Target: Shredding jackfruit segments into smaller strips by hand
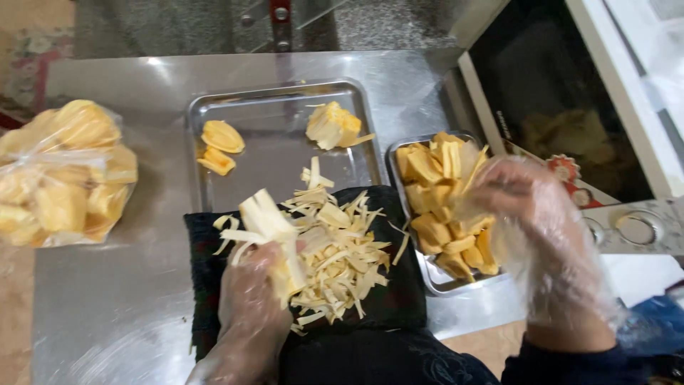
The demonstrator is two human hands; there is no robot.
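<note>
Two gloved hands work beside the small tray (436, 279) of yellow fruit pieces; we take that tray as landmark. Our right hand (531, 214) hovers over its right edge, fingers curled, contents not discernible; our left hand (251, 303), left of the tray, grips a pale fibrous fruit chunk (267, 224), long axis pointing away from us, above the shreds (338, 249) on the dark cloth (392, 296).

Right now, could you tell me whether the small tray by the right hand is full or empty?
Full: the small tray is heaped with yellow fruit pieces.
</note>
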